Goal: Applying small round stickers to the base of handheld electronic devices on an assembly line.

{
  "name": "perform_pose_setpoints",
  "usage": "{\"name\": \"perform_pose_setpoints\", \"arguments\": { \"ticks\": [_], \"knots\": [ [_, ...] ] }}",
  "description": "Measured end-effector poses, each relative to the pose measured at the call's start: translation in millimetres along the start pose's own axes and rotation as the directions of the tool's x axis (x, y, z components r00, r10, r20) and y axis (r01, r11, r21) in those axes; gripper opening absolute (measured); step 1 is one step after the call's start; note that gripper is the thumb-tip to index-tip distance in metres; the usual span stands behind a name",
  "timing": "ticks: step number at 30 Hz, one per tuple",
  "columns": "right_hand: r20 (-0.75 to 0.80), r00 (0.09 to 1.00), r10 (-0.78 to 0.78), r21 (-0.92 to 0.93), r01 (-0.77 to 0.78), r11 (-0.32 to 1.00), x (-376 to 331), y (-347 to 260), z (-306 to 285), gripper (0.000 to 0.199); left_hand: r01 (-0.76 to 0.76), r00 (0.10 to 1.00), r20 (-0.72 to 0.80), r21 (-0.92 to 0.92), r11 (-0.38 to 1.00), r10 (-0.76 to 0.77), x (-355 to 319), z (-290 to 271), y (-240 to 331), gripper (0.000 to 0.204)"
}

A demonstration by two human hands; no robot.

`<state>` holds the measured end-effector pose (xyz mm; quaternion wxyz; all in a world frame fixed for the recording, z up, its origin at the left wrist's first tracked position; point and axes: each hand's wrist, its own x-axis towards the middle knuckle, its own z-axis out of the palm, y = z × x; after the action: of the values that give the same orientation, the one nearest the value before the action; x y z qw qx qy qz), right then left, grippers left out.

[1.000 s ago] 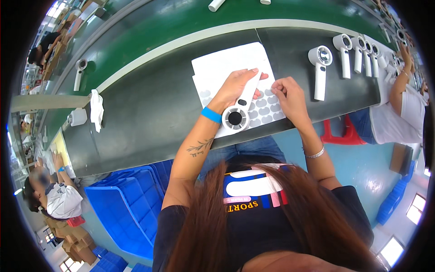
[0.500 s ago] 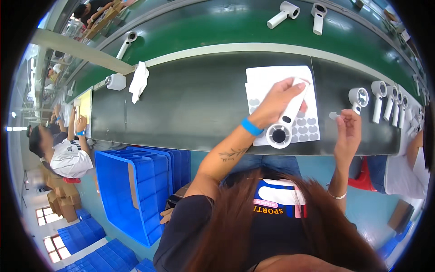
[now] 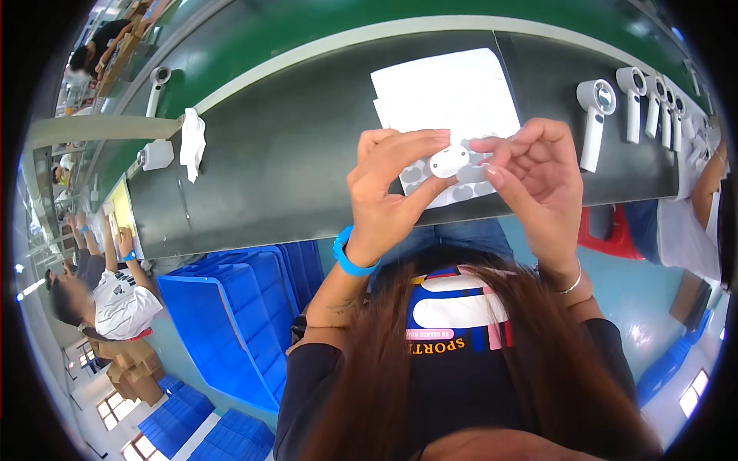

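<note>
Lying on dark worktop | sticker sheet | green conveyor behind

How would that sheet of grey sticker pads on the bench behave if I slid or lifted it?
The white sticker sheet looks thin and flat, so probably light and floppy when lifted. On the smooth dark bench it would likely slide easily. It overhangs the edge slightly, so it might slip off.

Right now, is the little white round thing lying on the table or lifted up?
Lifted up. The white round piece is pinched between the left hand and right hand, above the sticker sheet.
</note>
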<state>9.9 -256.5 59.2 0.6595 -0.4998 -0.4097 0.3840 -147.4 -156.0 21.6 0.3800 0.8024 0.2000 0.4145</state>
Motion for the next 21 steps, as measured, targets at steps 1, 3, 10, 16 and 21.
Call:
{"name": "perform_pose_setpoints", "arguments": {
  "ticks": [1,3,10,16,21],
  "knots": [
    [0.015,1.000,-0.001,0.007,0.001,1.000,0,1,2,0.034,0.054,0.999,0.002,-0.004,0.999,-0.054,-2,-1,3,0.035],
    [0.028,1.000,0.004,0.017,-0.004,1.000,1,2,3,0.033,0.132,0.991,0.002,-0.122,0.984,-0.132,-5,3,9,0.037],
    [0.042,0.997,0.067,-0.006,-0.066,0.998,3,-1,1,0.033,0.336,0.941,0.125,-0.422,0.842,-0.313,-4,3,17,0.046],
    [0.019,0.996,0.092,-0.001,-0.092,0.996,3,-3,2,0.034,0.437,0.898,0.247,-0.587,0.681,-0.363,-2,-3,16,0.045],
    [0.023,0.995,0.097,-0.018,-0.096,0.995,3,-4,1,0.035,0.451,0.891,0.270,-0.606,0.655,-0.364,-2,-4,14,0.042]
  ]
}}
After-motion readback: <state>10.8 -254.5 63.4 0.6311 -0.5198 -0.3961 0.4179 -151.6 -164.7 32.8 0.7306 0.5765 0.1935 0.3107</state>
